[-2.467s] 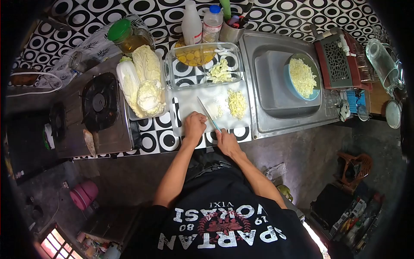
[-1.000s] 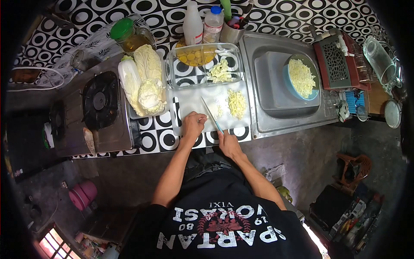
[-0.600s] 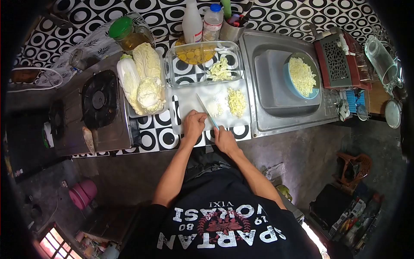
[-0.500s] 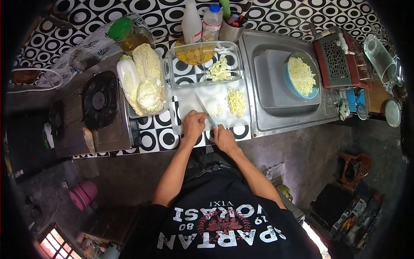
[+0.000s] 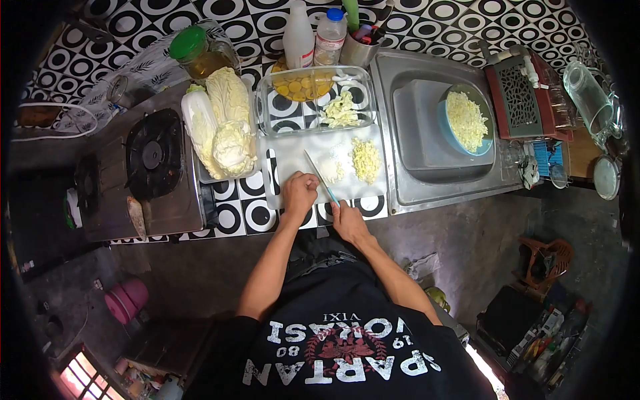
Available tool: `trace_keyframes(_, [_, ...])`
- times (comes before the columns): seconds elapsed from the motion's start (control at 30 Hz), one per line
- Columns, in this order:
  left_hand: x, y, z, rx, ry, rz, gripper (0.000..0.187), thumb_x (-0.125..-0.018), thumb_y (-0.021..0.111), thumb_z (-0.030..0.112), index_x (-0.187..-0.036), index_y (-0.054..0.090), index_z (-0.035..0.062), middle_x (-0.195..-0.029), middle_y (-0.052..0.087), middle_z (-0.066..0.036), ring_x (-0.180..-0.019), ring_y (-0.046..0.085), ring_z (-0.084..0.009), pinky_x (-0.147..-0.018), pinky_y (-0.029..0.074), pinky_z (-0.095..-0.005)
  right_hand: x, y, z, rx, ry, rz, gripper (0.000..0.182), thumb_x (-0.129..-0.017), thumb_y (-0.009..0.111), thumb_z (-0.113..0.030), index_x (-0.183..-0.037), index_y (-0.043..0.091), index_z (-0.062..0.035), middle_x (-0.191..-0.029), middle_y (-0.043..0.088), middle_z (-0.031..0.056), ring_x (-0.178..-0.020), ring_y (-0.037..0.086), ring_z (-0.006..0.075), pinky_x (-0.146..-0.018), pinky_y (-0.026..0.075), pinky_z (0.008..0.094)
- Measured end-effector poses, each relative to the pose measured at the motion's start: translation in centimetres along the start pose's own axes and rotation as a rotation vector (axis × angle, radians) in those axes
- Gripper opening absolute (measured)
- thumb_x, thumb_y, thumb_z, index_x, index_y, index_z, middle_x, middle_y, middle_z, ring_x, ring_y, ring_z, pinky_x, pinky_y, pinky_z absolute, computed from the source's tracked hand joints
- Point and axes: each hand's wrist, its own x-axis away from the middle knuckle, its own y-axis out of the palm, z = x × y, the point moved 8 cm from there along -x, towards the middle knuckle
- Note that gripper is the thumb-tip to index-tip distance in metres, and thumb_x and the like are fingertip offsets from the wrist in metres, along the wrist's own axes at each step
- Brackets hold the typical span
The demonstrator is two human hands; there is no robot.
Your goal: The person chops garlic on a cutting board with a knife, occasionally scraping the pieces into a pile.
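My right hand [image 5: 349,222] is closed round the light blue handle of a kitchen knife [image 5: 320,175], its blade slanting up and left over a white cutting board [image 5: 285,153]. Beside the blade, my left hand [image 5: 300,191] rests on the board with its fingers curled; whatever they press on is hidden. Small pale chopped bits [image 5: 331,170] lie just right of the blade. Further right on the board sits a larger pile of chopped cabbage [image 5: 366,161]. Behind the board stands a clear glass dish [image 5: 267,127] with some cut cabbage leaves [image 5: 340,110] in it.
Napa cabbages [image 5: 223,127] fill a tray on the left, next to a gas stove [image 5: 153,155]. On the right, a blue bowl [image 5: 445,130] of chopped cabbage stands in the metal sink [image 5: 413,170]. Bottles [image 5: 329,39] and a green-lidded jar [image 5: 200,57] line the back.
My right hand has drawn slightly down toward me, and the knife has shifted a little with it. The left hand stays nearly in place.
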Motion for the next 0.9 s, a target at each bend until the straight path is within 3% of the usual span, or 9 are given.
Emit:
trace_keyframes(0.13, [0.0,-0.1,0.2,0.051,0.041,0.043,0.007,-0.068,0.065,0.003,-0.073,0.067,0.007,-0.07,0.057,-0.011,-0.067,0.058,-0.0292,-0.061,0.046,-0.0381,-0.7,-0.2,-0.8,-0.023,-0.024,0.053,0.044,-0.096,0.035,-0.034,-0.087,0.05,0.0054,-0.07,0.057,0.0328,-0.071,0.055,0.0516,-0.066,0.044,0.0556])
trace_keyframes(0.9, [0.0,0.2,-0.1,-0.017,0.044,0.004,0.007,-0.071,0.065,0.008,-0.077,0.069,0.0075,-0.07,0.058,-0.011,-0.067,0.059,-0.0291,-0.062,0.047,-0.0368,-0.4,0.2,-0.2,-0.006,-0.02,0.023,0.043,-0.095,0.035,-0.035,-0.088,0.051,0.0044,-0.073,0.058,0.0324,-0.073,0.057,0.0506,-0.068,0.045,0.0558])
